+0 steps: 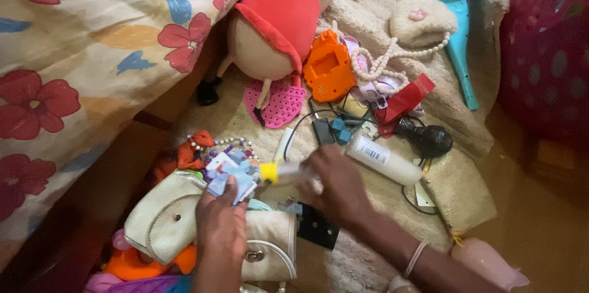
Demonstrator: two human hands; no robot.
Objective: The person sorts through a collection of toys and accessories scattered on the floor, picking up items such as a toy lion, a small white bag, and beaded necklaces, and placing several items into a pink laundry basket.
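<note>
My left hand (219, 222) pinches a bundle of small blue and white cards or packets (232, 174) just above a cream purse (164, 214). A slim white tube with a yellow cap (277, 172) lies across the fingers of my right hand (336, 184), and it looks blurred. A white bottle (384, 159) lies just right of that hand on the beige rug (460, 188). A second cream purse with a metal clasp (270, 250) sits under my left wrist.
A rag doll with a red hat (275, 23), an orange plastic toy (329, 69), a pearl necklace (381, 65), a red strip (406, 99), a black round gadget (429, 139) and a teal toy (460, 29) litter the rug. A flowered bedsheet (80, 53) hangs at left.
</note>
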